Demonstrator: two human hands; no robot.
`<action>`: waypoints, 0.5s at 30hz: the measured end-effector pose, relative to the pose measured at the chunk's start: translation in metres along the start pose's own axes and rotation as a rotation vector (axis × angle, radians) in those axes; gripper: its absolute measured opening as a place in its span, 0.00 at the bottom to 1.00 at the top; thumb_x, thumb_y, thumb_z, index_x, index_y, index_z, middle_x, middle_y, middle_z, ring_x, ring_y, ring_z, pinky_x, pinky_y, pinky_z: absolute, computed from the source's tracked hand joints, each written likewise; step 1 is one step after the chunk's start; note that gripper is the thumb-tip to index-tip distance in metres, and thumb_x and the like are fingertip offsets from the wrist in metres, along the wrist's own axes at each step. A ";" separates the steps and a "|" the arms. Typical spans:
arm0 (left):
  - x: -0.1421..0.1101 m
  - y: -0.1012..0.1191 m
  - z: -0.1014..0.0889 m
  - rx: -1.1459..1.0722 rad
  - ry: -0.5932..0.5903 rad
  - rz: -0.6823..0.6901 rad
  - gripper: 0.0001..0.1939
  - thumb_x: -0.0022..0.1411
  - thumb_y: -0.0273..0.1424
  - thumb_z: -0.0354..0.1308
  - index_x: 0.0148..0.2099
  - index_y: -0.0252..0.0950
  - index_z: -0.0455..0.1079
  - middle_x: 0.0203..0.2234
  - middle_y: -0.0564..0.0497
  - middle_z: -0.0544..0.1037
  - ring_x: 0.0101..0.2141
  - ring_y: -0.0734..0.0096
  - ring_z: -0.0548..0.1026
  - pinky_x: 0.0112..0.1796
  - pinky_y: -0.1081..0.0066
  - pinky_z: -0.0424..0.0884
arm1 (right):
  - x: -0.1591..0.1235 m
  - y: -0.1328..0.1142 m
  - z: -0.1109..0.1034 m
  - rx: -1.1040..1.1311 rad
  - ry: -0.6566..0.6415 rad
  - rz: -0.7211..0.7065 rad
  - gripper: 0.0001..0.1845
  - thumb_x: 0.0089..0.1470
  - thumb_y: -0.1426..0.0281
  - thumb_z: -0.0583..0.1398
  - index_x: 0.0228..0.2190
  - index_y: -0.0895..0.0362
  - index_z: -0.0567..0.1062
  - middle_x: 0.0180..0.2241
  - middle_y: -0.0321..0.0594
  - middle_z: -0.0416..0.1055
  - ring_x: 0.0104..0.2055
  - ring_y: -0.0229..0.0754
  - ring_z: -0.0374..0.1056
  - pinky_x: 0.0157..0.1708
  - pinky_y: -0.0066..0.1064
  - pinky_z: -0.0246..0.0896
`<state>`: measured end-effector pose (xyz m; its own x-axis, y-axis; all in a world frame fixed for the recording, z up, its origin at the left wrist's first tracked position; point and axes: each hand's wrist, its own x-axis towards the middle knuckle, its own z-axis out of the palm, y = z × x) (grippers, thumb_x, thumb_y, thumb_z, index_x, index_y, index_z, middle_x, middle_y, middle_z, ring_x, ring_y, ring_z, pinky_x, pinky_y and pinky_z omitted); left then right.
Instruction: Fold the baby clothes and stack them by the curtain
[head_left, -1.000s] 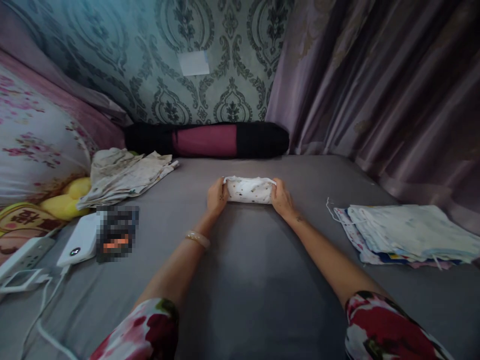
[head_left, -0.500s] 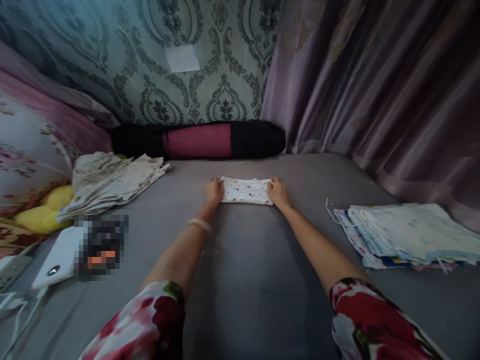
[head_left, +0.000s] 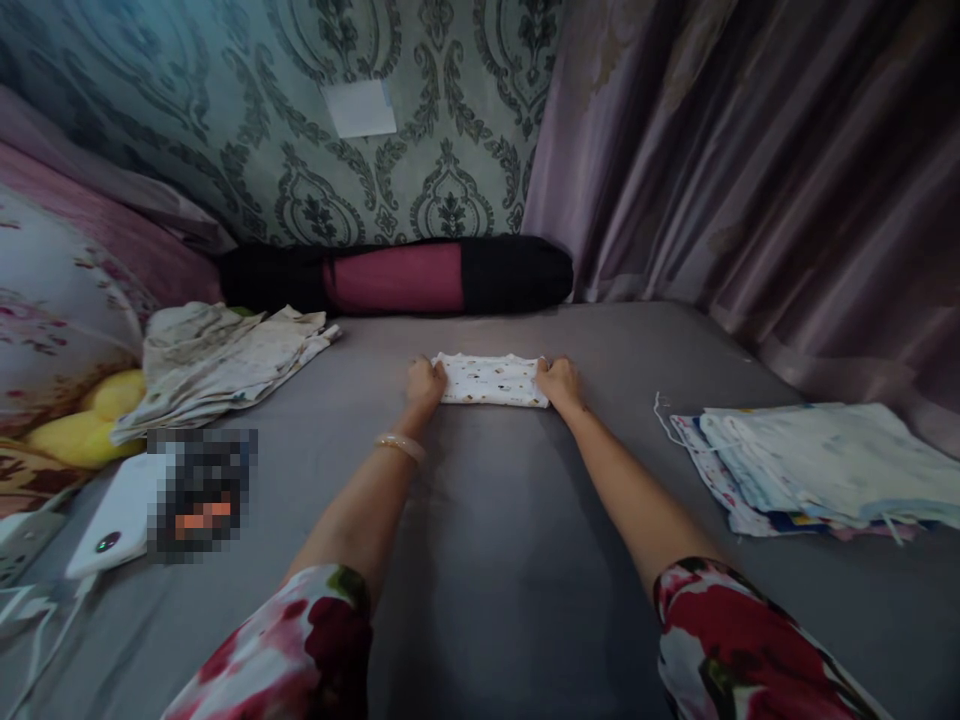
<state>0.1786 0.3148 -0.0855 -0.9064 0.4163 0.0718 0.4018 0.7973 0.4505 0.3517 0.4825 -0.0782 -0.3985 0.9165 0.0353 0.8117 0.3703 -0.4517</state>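
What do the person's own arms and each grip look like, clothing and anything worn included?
The left sleeve and right sleeve carry a large floral print in red, white, green and dark tones, leaving the forearms bare. A pale, rounded bracelet circles the left wrist; none shows on the right. The left grip and right grip are ungloved hands.

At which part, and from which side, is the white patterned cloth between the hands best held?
Probably grip the white patterned cloth by its two short ends, coming from left and right: it forms a wide rectangle, and the left hand and right hand hold those ends.
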 end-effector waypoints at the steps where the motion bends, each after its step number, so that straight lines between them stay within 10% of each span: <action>1: 0.000 0.001 -0.001 0.007 -0.013 -0.013 0.18 0.67 0.37 0.46 0.48 0.29 0.69 0.44 0.30 0.77 0.46 0.52 0.76 0.43 0.64 0.69 | -0.002 0.000 -0.001 -0.003 -0.011 0.011 0.24 0.62 0.57 0.51 0.42 0.64 0.76 0.41 0.60 0.75 0.44 0.53 0.73 0.41 0.38 0.65; 15: -0.006 0.007 -0.001 -0.103 0.044 -0.026 0.19 0.70 0.37 0.43 0.50 0.29 0.67 0.42 0.31 0.77 0.46 0.51 0.76 0.44 0.60 0.70 | -0.016 -0.014 0.006 0.084 -0.017 -0.036 0.18 0.61 0.64 0.53 0.48 0.63 0.70 0.43 0.56 0.74 0.47 0.50 0.72 0.43 0.35 0.65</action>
<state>0.1864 0.3170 -0.0817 -0.9221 0.3744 0.0973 0.3646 0.7572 0.5419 0.3447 0.4618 -0.0776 -0.4346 0.8998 0.0383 0.7584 0.3885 -0.5233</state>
